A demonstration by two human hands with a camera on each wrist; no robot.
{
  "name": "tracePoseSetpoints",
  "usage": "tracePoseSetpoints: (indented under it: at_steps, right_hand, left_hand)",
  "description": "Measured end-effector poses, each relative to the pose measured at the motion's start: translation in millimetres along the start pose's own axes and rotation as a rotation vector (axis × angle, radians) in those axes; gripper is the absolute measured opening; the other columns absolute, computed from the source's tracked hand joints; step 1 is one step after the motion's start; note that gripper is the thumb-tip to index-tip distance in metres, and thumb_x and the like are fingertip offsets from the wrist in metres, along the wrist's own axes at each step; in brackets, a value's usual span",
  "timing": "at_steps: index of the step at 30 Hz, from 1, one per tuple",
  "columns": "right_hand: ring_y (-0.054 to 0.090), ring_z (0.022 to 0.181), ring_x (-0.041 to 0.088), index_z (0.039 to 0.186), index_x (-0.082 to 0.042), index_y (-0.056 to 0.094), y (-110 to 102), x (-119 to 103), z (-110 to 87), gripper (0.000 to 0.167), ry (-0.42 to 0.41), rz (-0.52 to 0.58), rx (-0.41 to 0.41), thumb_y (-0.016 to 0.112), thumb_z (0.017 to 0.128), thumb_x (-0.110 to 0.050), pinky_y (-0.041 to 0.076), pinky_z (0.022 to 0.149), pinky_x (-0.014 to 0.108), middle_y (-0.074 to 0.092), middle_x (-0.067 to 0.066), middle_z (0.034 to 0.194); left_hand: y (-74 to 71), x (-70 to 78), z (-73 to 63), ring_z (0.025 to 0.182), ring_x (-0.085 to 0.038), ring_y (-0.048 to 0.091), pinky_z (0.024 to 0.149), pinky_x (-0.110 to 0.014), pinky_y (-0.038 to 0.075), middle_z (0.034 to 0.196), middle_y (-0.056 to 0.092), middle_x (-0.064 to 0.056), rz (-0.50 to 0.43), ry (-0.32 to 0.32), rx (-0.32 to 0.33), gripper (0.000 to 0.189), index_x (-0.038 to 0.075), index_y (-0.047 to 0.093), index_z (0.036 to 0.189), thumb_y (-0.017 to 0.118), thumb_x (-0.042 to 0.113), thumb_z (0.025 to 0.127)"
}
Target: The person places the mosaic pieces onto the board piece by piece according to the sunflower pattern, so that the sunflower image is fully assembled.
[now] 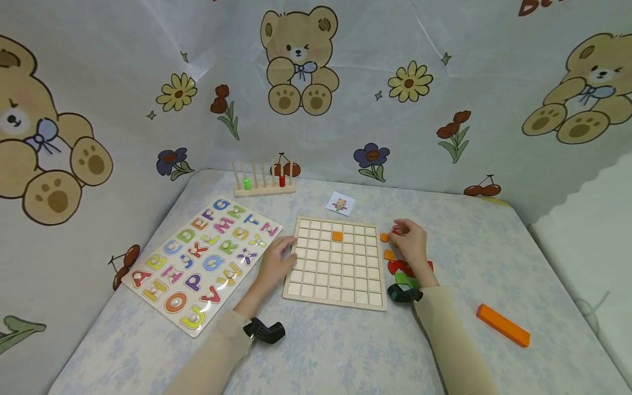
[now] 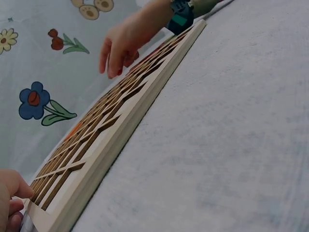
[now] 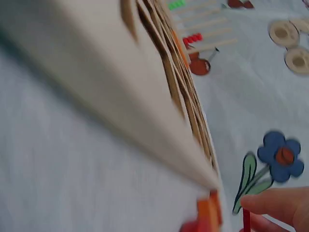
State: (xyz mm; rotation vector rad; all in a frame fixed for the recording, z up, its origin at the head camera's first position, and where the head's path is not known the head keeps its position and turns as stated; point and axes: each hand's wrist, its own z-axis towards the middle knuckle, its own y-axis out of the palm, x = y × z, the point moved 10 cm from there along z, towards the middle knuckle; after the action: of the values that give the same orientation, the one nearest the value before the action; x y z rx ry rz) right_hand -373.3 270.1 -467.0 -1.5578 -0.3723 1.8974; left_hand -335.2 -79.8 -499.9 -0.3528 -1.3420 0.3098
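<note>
A wooden grid board [image 1: 334, 303] lies flat on the table with one orange square tile [image 1: 337, 236] in a far-row cell. At its left rim my left hand [image 1: 276, 265] holds the edge; the left wrist view shows a bent digit [image 2: 21, 186] over the rim. Right of the board, my right hand [image 1: 413, 244] pinches a small red piece [image 3: 246, 221] between thumb and finger; its shape is mostly hidden. Around that hand lie an orange round piece [image 1: 384, 237], an orange square piece [image 1: 389, 255], several red pieces [image 1: 393, 267] and green pieces [image 1: 402, 279], partly covered by the wrist.
An alphabet puzzle board [image 1: 181, 322] lies on the left. Behind stand a peg rack [image 1: 265, 191] with green and red beads and a small picture card [image 1: 340, 203]. A long orange block [image 1: 502, 325] lies at the right. A bear-print cloth hangs behind the table.
</note>
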Motion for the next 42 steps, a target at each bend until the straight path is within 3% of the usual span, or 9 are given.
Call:
tracePoseSetpoints:
  at_steps: [5, 9, 12, 14, 19, 32, 37, 42]
  right_hand:
    - [0.064, 0.094, 0.039, 0.123, 0.008, 0.063, 25, -38, -7.3, 0.038, -0.048, 0.073, -0.141, 0.072, 0.086, 0.000, 0.053, 0.077, 0.028, 0.069, 0.028, 0.107]
    - [0.065, 0.091, 0.037, 0.119, 0.007, 0.064, 55, -61, -12.2, 0.036, -0.099, 0.085, -0.239, 0.073, 0.085, 0.000, 0.055, 0.081, 0.037, 0.069, 0.027, 0.104]
    - [0.064, 0.088, 0.035, 0.117, 0.007, 0.065, 72, -65, -13.1, 0.034, -0.125, 0.070, -0.281, 0.073, 0.084, 0.001, 0.055, 0.080, 0.041, 0.069, 0.025, 0.101]
    - [0.064, 0.087, 0.033, 0.116, 0.007, 0.065, 79, -64, -13.3, 0.034, -0.127, 0.063, -0.295, 0.073, 0.084, 0.002, 0.055, 0.078, 0.037, 0.069, 0.024, 0.100]
    - [0.063, 0.087, 0.031, 0.115, 0.006, 0.066, 82, -64, -16.9, 0.032, -0.134, 0.070, -0.298, 0.072, 0.084, 0.005, 0.054, 0.077, 0.034, 0.070, 0.023, 0.102]
    - [0.065, 0.086, 0.035, 0.115, 0.010, 0.066, 74, -68, -18.5, 0.032, -0.140, 0.104, -0.240, 0.072, 0.083, 0.005, 0.051, 0.071, 0.019, 0.069, 0.026, 0.101]
    - [0.064, 0.091, 0.039, 0.119, 0.010, 0.064, 45, -56, -11.8, 0.033, -0.096, 0.062, -0.130, 0.068, 0.086, 0.005, 0.056, 0.078, 0.036, 0.068, 0.029, 0.104]
    - [0.062, 0.098, 0.043, 0.124, 0.011, 0.061, 1, -17, -3.4, 0.036, 0.049, -0.009, 0.030, 0.063, 0.088, 0.006, 0.055, 0.087, 0.053, 0.066, 0.033, 0.108]
  left_hand:
    - [0.1, 0.5, -0.4, 0.126, -0.029, 0.057, 0.110, -0.043, 0.045, 0.134, 0.061, -0.014, -0.008, -0.003, -0.001, 0.040, 0.001, 0.065, 0.127, 0.065, 0.002, 0.086]
    - [1.7, 4.3, -1.0, 0.125, -0.029, 0.057, 0.108, -0.044, 0.047, 0.134, 0.062, -0.014, -0.002, 0.023, 0.000, 0.040, 0.000, 0.064, 0.126, 0.065, 0.001, 0.086]
    - [4.7, 6.5, -0.8, 0.125, -0.029, 0.057, 0.107, -0.044, 0.047, 0.134, 0.062, -0.014, -0.001, 0.037, -0.006, 0.040, 0.000, 0.064, 0.126, 0.065, 0.001, 0.087]
    - [6.5, 7.5, -0.8, 0.125, -0.030, 0.057, 0.107, -0.044, 0.047, 0.134, 0.061, -0.015, -0.001, 0.039, -0.011, 0.040, 0.000, 0.064, 0.126, 0.065, 0.001, 0.086]
    - [8.6, 9.1, -0.7, 0.124, -0.030, 0.058, 0.106, -0.045, 0.049, 0.133, 0.062, -0.015, 0.010, 0.056, -0.017, 0.040, 0.001, 0.065, 0.125, 0.065, 0.002, 0.085]
    - [4.9, 7.9, 0.3, 0.128, -0.031, 0.056, 0.109, -0.044, 0.046, 0.134, 0.061, -0.014, 0.016, 0.049, -0.014, 0.040, 0.001, 0.065, 0.126, 0.066, 0.003, 0.086]
    - [4.3, 6.0, 0.4, 0.128, -0.031, 0.056, 0.109, -0.044, 0.046, 0.135, 0.061, -0.014, 0.017, 0.043, -0.017, 0.040, 0.001, 0.064, 0.127, 0.065, 0.003, 0.086]
    - [1.1, 4.4, -0.6, 0.129, -0.030, 0.054, 0.109, -0.044, 0.046, 0.137, 0.060, -0.013, 0.046, 0.022, -0.017, 0.041, 0.002, 0.064, 0.127, 0.065, 0.004, 0.087]
